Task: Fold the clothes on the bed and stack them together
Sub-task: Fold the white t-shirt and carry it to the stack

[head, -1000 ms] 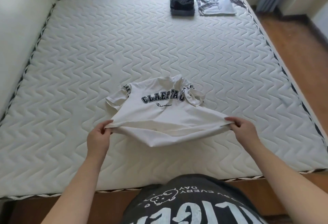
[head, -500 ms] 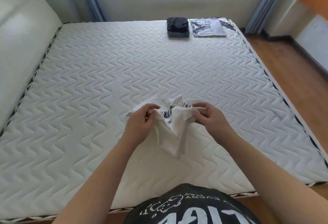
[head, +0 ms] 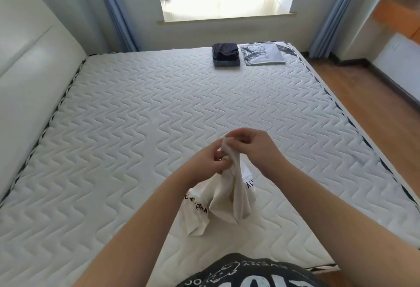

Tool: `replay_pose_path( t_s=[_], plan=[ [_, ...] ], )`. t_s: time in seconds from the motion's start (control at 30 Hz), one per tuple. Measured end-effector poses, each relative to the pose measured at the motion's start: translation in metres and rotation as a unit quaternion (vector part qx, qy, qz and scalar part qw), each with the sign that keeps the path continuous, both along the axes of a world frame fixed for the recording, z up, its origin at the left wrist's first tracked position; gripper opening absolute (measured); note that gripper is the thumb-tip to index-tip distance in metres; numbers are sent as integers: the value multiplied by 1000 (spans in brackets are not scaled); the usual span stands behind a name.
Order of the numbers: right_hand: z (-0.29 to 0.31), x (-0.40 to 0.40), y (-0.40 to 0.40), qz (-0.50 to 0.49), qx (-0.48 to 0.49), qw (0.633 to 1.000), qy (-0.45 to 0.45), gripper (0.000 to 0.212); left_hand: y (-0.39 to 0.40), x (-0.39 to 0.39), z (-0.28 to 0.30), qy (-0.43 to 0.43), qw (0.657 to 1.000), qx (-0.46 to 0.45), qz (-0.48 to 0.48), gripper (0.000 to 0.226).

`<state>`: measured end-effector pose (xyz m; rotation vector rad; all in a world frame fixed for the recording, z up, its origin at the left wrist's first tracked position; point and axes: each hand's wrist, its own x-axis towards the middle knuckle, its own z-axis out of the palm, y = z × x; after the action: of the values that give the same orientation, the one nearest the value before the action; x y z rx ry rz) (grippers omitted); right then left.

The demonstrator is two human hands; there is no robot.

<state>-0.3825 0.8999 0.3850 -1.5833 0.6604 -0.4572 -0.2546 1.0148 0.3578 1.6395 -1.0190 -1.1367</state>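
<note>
At the far left stood a pale padded headboard (head: 34,63), running along the left edge of the bed's white quilted mattress (head: 136,139) with its wavy stitching. Toward the middle, the person's left hand (head: 204,161) was raised above the mattress, its grip pinched tight on the top of a cream-white cotton T-shirt (head: 223,198) with dark lettering. The shirt hung bunched and crumpled from both hands, its lower folds and one lettered sleeve drooping down toward the mattress near the front edge; whether the lowest fold touched the surface could not be told. Just beside the left hand, and touching it through the cloth, the right hand (head: 254,148) had its fingers curled in a narrow grip around the same gathered top of the shirt, slightly higher than the left.

Well apart from the hands, at the far right corner of the mattress, lay a folded dark navy garment (head: 225,53) stacked on a grey-blue folded one. Just beside it to the right lay a flat folded light-grey shirt (head: 264,55) with a printed front. Beyond the bed's right edge ran a brown wooden floor (head: 375,109).
</note>
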Motion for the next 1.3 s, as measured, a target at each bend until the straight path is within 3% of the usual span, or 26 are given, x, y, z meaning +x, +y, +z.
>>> replay_pose_path(
  t_s=[0.1,0.2,0.27,0.4,0.47,0.57,0.63,0.7,0.8,0.9,1.1,1.3],
  plan=[
    [-2,-1,-7,-2,-54,998,24,11,-9,2,-3,17,999,18,25,24],
    [-12,-5,-10,-90,-161,981,54,3,-14,1,-10,20,993,29,117,18],
    [-21,-10,-4,-119,-157,976,95,16,-18,0,-13,52,983,26,177,17],
    [-43,-10,17,-10,-31,981,192,27,-25,-6,-12,97,966,2,241,21],
    [-51,-5,18,-38,11,980,195,30,-25,-8,-9,112,962,-8,250,20],
    [-52,4,16,-104,144,976,124,35,-24,-11,-6,111,965,-12,236,17],
    [-48,9,15,-120,265,956,32,33,-24,-12,-7,86,969,-3,230,16],
    [-47,13,15,-133,327,935,-28,28,-22,-12,-9,70,970,8,231,15],
    [-53,16,16,-112,331,934,-69,18,-21,-10,-11,51,973,10,226,23],
    [-55,18,17,-95,350,928,-84,22,-22,-3,-8,-13,966,-4,259,26],
    [-58,0,-3,-52,290,955,27,11,-20,28,-8,-69,970,-32,232,18],
    [-71,-36,-43,-118,215,967,67,13,-19,57,-19,21,963,-60,264,25]
  ],
)
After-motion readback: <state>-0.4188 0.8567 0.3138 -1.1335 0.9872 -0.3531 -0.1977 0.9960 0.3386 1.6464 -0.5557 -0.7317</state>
